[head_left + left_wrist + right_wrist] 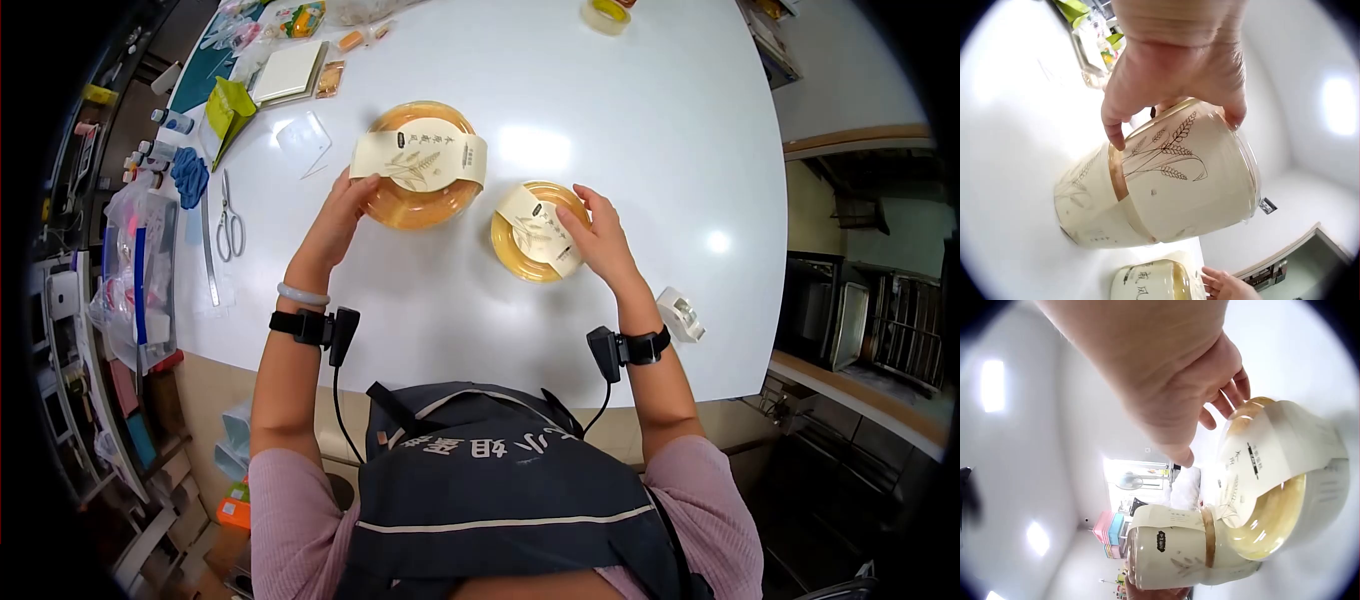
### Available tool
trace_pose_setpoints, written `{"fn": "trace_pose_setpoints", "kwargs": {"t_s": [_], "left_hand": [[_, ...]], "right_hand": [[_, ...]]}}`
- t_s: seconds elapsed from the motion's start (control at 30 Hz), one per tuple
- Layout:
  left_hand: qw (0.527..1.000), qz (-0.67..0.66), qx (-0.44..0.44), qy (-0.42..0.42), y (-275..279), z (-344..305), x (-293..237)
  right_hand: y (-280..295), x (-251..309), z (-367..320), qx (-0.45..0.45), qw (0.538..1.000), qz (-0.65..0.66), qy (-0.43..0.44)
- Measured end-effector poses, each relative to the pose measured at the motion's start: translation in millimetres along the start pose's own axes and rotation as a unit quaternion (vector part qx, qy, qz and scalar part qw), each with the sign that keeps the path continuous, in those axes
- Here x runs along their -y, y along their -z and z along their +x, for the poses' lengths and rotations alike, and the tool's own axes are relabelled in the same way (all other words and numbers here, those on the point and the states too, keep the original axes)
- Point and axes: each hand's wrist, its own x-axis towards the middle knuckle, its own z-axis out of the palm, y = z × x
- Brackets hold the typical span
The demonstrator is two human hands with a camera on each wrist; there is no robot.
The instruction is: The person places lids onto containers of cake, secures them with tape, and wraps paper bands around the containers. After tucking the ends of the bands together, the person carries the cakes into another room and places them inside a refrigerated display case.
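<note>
Two larger round cake boxes, each with a clear lid and a cream paper band printed with wheat ears, stand stacked on the table. My left hand [1175, 75] grips the upper cake box [1191, 169] at its rim, thumb and fingers on opposite sides. The lower box [1088, 200] sits directly beneath it. To the right stands a smaller cake box [540, 232] with a yellow-brown top and a similar band. My right hand [603, 240] is at its right edge, fingers spread and relaxed. In the right wrist view, the fingertips lie close by the small box's rim and the thumb stands away from it.
On the white table [400, 330], scissors [230, 220], a blue cloth [189, 177] and a green bag [230, 110] lie at left. A tape roll [606, 15] is at the back, and a white tape dispenser [681, 314] stands beside the right forearm.
</note>
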Motion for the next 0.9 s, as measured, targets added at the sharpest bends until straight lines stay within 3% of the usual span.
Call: {"fn": "trace_pose_setpoints", "kwargs": {"t_s": [0.07, 0.13, 0.2, 0.27, 0.3, 0.33, 0.37, 0.43, 0.47, 0.5, 0.53, 0.6, 0.77, 0.9], "left_hand": [[1.0, -0.016, 0.02, -0.011, 2, 8, 1], [0.999, 0.001, -0.021, -0.048, -5, 9, 1], [0.998, 0.004, -0.018, -0.06, 1, 15, 5], [0.997, 0.007, -0.017, -0.071, 9, 21, 9], [0.994, -0.083, 0.001, -0.075, 16, 26, 8], [0.982, -0.173, 0.019, -0.078, 21, 32, 7], [0.982, -0.172, 0.015, -0.077, 25, 41, 10], [0.976, -0.206, -0.044, 0.047, 33, 65, 26], [0.976, -0.208, -0.047, 0.048, 42, 79, 45], [0.989, -0.137, -0.007, 0.049, 53, 91, 71], [0.996, -0.066, 0.032, 0.05, 60, 93, 86], [0.994, -0.077, 0.028, 0.074, 59, 97, 98], [0.981, -0.169, 0.012, 0.091, 51, 74, 91], [0.96, -0.265, -0.002, 0.091, 24, 20, 72]], "right_hand": [[-4, -11, 2, -0.005, 0.999, 0.043, -0.012], [-8, -23, 2, -0.009, 0.996, 0.086, -0.017], [-11, -40, -3, 0.027, 0.95, 0.278, -0.139], [-12, -58, -12, 0.084, 0.929, 0.323, -0.163], [-14, -62, -15, 0.134, 0.902, 0.365, -0.186], [-16, -58, -19, 0.139, 0.901, 0.367, -0.187], [-17, -53, -23, 0.139, 0.905, 0.365, -0.169], [-25, -46, -23, 0.141, 0.909, 0.362, -0.152], [-32, -44, -23, 0.103, 0.886, 0.422, -0.163], [-38, -42, -24, 0.066, 0.858, 0.48, -0.174], [-44, -36, -24, 0.072, 0.857, 0.478, -0.177], [-52, -22, -20, 0.069, 0.835, 0.517, -0.174], [-62, -28, -22, 0.088, 0.842, 0.509, -0.154], [-66, -41, -31, 0.112, 0.855, 0.493, -0.115]]}}
